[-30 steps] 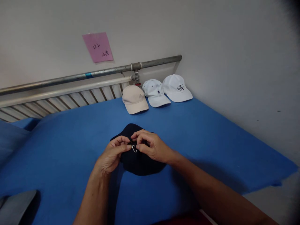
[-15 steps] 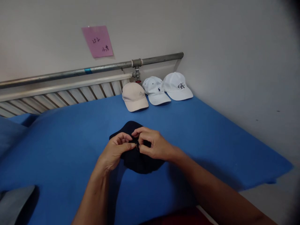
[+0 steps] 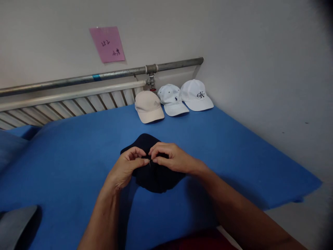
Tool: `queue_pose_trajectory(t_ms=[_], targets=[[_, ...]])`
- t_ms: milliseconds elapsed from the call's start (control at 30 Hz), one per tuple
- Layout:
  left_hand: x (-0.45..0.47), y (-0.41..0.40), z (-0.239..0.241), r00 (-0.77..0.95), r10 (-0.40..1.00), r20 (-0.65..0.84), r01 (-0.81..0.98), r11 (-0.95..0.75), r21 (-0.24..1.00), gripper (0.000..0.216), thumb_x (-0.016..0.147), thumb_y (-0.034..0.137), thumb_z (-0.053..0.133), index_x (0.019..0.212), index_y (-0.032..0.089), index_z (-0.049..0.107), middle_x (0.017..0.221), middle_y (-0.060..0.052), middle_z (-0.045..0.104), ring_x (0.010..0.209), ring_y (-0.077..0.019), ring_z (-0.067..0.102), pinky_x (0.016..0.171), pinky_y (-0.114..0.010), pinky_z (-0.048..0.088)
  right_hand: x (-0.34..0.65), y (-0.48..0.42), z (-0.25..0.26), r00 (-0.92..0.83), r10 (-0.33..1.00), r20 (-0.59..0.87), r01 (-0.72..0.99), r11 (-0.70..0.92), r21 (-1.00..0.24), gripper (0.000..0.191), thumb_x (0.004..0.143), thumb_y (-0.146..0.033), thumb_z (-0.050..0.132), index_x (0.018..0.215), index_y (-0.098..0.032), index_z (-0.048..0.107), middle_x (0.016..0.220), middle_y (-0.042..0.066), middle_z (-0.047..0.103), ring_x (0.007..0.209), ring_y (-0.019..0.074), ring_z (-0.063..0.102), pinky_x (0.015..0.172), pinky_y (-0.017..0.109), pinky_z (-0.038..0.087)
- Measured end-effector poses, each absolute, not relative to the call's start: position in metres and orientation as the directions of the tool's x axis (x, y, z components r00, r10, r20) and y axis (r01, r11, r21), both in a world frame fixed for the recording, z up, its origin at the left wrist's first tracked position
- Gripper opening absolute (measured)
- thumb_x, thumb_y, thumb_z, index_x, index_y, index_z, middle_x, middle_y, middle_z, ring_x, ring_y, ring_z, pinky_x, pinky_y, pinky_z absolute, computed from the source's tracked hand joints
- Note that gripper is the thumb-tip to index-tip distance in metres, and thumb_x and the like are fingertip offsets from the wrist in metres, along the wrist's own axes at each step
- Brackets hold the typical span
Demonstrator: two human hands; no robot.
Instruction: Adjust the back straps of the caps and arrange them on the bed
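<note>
A dark navy cap (image 3: 161, 182) lies on the blue sheet in front of me, its back strap side toward my hands. My left hand (image 3: 127, 165) pinches the strap from the left, beside a small brass-coloured buckle (image 3: 150, 162). From the right, my right hand (image 3: 174, 158) pinches the strap close to the same buckle, thumb and fingertips together. Fingers cover most of the strap, so how it sits in the buckle is hidden.
Beyond, against the wall, stand a beige cap (image 3: 149, 107), a white cap with a small dark emblem (image 3: 173, 100) and a white lettered cap (image 3: 196, 95). A radiator (image 3: 85, 104) and metal pipe (image 3: 117, 74) run behind the blue sheet (image 3: 78, 149). A grey cap brim (image 3: 18, 225) shows lower left.
My right hand's fingers have straightened and flattened a little at the strap, and the buckle has turned slightly. My left hand keeps its pinch; the cap has barely moved.
</note>
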State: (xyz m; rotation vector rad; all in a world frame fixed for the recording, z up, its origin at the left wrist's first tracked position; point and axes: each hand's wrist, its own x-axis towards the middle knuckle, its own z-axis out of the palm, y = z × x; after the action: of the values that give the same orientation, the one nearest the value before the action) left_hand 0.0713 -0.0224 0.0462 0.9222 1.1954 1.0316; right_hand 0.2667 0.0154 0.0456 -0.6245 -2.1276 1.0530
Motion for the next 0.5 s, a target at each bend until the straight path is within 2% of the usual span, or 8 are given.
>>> queue_pose_trajectory(t_ms=[300, 400, 500], targets=[[0.0717, -0.0219, 0.0486, 0.074, 0.953, -0.295, -0.124, 0.302, 0.945, 0.022, 0.057, 0.017, 0.081, 0.073, 0.017, 0.065, 0.064, 0.004, 0.060, 0.057, -0.0054, 0.049, 0.052, -0.016, 0.035, 0.2598, 0.0135, 0.0421, -0.618, 0.688, 0.379, 0.087, 0.539, -0.837, 0.007, 0.082, -0.012, 0.060, 0.078, -0.018, 0.062, 0.085, 0.002, 0.063, 0.086, 0.0136, 0.059, 0.082, 0.029, 0.047], [0.0708, -0.0223, 0.0498, 0.072, 0.951, -0.300, -0.143, 0.308, 0.941, 0.023, 0.056, 0.018, 0.081, 0.072, 0.017, 0.065, 0.063, 0.004, 0.060, 0.054, -0.0053, 0.049, 0.049, -0.016, 0.034, 0.2599, 0.0134, 0.0419, -0.602, 0.721, 0.343, 0.101, 0.495, -0.863, 0.003, 0.080, -0.016, 0.063, 0.082, -0.018, 0.062, 0.087, 0.001, 0.063, 0.084, 0.0134, 0.059, 0.081, 0.029, 0.047], [0.0692, -0.0228, 0.0509, 0.073, 0.946, -0.317, -0.178, 0.325, 0.929, 0.025, 0.055, 0.019, 0.082, 0.072, 0.017, 0.064, 0.061, 0.004, 0.060, 0.052, -0.0053, 0.049, 0.047, -0.016, 0.034, 0.2612, 0.0130, 0.0425, -0.604, 0.750, 0.271, 0.093, 0.404, -0.910, 0.012, 0.079, -0.019, 0.066, 0.091, -0.019, 0.063, 0.090, 0.000, 0.063, 0.082, 0.0126, 0.059, 0.077, 0.028, 0.048]])
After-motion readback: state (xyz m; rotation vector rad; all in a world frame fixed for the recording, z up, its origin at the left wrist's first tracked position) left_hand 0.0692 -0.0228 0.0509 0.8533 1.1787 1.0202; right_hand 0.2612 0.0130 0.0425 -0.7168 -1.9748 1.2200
